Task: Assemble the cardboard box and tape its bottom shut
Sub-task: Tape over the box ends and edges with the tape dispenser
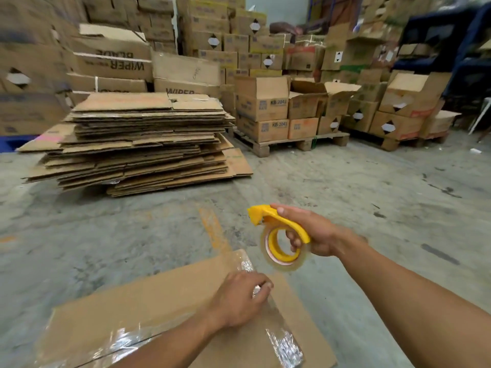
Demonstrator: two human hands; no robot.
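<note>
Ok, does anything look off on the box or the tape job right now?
Yes. The clear tape on the cardboard box is crinkled and bunched rather than flat, worst near the right edge. The left hand presses on it; the right hand holds the yellow tape dispenser clear above.

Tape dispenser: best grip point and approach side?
Grip the tape dispenser by its curved yellow handle arching over the roll, coming from the right, as the right hand does: fingers through the core, thumb on top. That keeps the cutter end at left clear.
</note>
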